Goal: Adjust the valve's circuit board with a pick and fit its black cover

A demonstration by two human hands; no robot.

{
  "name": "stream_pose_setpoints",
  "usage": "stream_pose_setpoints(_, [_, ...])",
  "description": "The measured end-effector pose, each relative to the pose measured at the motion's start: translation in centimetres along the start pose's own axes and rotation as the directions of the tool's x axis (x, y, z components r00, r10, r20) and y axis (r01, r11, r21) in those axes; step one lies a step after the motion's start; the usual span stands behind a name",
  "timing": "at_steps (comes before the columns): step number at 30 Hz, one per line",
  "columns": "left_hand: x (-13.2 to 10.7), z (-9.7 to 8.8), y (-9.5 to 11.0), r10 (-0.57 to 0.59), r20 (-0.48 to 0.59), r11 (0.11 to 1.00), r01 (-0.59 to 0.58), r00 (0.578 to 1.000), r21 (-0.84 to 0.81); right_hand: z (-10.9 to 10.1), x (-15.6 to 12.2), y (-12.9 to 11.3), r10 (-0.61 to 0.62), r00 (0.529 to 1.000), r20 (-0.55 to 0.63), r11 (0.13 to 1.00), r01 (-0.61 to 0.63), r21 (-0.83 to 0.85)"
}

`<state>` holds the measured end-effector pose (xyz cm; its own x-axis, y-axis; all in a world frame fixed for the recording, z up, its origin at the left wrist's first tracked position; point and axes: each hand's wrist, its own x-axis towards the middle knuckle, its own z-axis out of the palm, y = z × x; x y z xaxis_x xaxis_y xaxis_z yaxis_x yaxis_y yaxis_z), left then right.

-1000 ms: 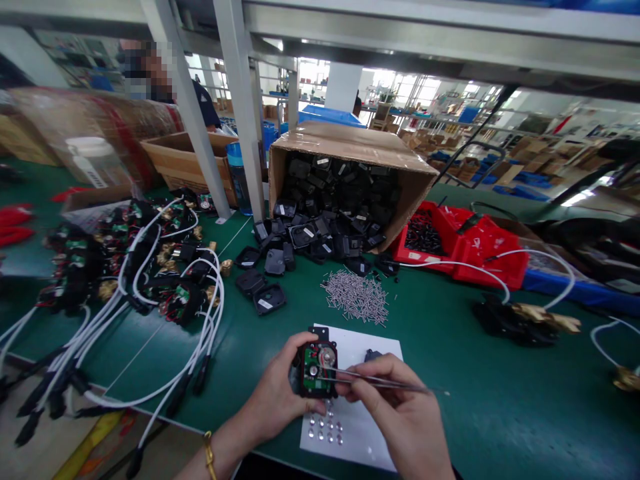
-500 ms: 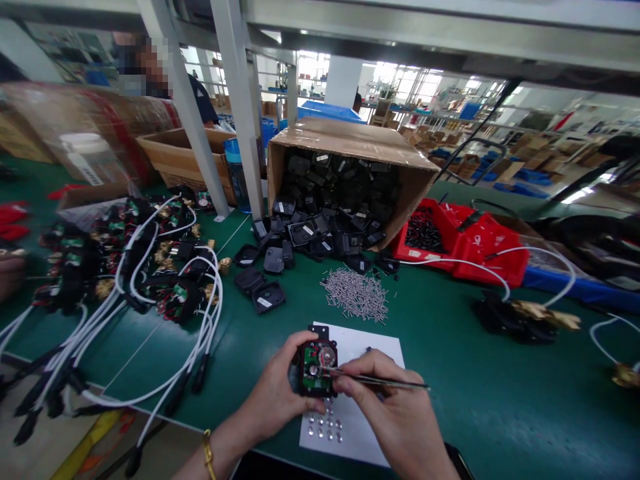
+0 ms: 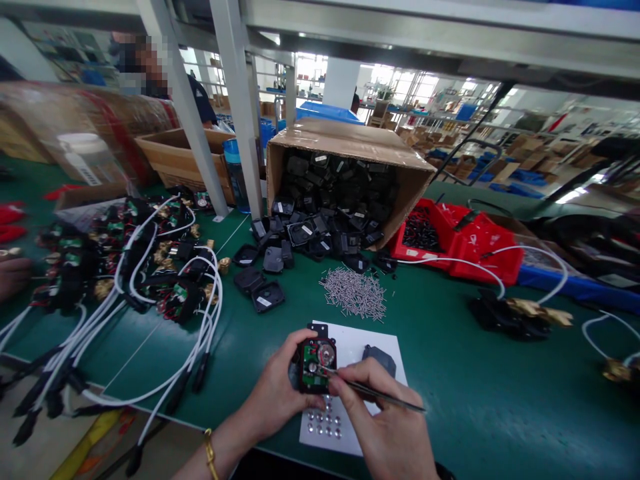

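Note:
My left hand (image 3: pixel 281 381) grips a black housing with a green circuit board (image 3: pixel 311 368) inside, held upright over the white sheet of paper (image 3: pixel 345 433). Pinched in my right hand (image 3: pixel 390 407) is a pair of metal tweezers (image 3: pixel 383 392), whose tip reaches the face of the board. Whether the tips hold something is too small to tell. Small shiny round pieces (image 3: pixel 323 421) lie in rows on the paper just below the housing. A dark grey cover (image 3: pixel 381 360) rests on the paper behind my right hand, which partly hides it.
A pile of metal pins (image 3: pixel 354 292) lies beyond the paper. Behind it, black covers spill from a cardboard box (image 3: pixel 350 137). Wired assemblies with white cables (image 3: pixel 215 300) crowd the left; red bins (image 3: pixel 493 250) stand right. A co-worker's hand (image 3: pixel 14 272) shows at the left edge.
My right hand has shifted slightly down and left, and the tweezers tilt more steeply. More of the grey cover behind it shows. My left hand and the housing stay nearly still.

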<state>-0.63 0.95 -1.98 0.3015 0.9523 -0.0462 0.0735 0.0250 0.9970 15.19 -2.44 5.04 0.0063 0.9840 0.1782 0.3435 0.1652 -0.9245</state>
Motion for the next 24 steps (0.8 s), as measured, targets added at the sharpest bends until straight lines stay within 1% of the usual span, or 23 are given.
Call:
stream_pose_setpoints(4, [0.0,0.0,-0.1,0.004,-0.003,1.000,-0.004,1.000,0.004,0.1,-0.2,0.0,-0.035,0.999,-0.008,0.999,0.035,-0.023])
stream_pose_setpoints(9, [-0.1,0.0,-0.3,0.030,0.000,1.000,-0.030,1.000,0.009,0.1,-0.3,0.1,-0.057,0.998,0.011,0.998,0.057,-0.035])
stream_pose_setpoints(13, [-0.1,0.0,-0.3,0.026,0.006,1.000,-0.026,1.000,0.003,0.5,-0.6,0.8,-0.030,0.999,0.020,1.000,0.030,-0.006])
stream_pose_setpoints(15, [-0.1,0.0,-0.2,0.011,0.012,1.000,-0.011,1.000,0.001,0.2,-0.8,0.7,-0.032,0.999,0.031,0.999,0.031,0.014])
stream_pose_setpoints(17, [-0.1,0.0,0.0,-0.019,0.010,1.000,0.019,1.000,0.009,-0.9,-1.0,0.2,-0.063,0.998,-0.004,0.998,0.063,0.022])
stream_pose_setpoints(18, [-0.1,0.0,0.1,-0.038,0.005,0.999,0.038,0.999,0.013,-1.9,-0.9,-0.2,-0.085,0.995,-0.050,0.996,0.086,0.018])
stream_pose_setpoints(19, [-0.1,0.0,0.1,-0.056,0.000,0.998,0.056,0.998,0.014,-3.1,-0.8,-0.5,-0.101,0.988,-0.115,0.995,0.103,0.008])
stream_pose_setpoints(21, [-0.1,0.0,0.2,-0.081,-0.010,0.997,0.081,0.997,0.012,-5.9,-0.2,-0.5,-0.124,0.954,-0.273,0.992,0.125,-0.013])
stream_pose_setpoints(22, [-0.1,0.0,0.3,-0.087,-0.012,0.996,0.087,0.996,0.012,-7.2,0.1,-0.2,-0.119,0.935,-0.335,0.993,0.112,-0.039])
stream_pose_setpoints(23, [-0.1,0.0,0.2,-0.091,-0.014,0.996,0.091,0.996,0.014,-8.3,0.4,0.4,-0.100,0.920,-0.379,0.994,0.073,-0.084])
stream_pose_setpoints(24, [0.0,0.0,0.2,-0.093,-0.015,0.995,0.094,0.996,0.019,-9.0,0.7,1.2,-0.066,0.919,-0.388,0.989,0.008,-0.150])
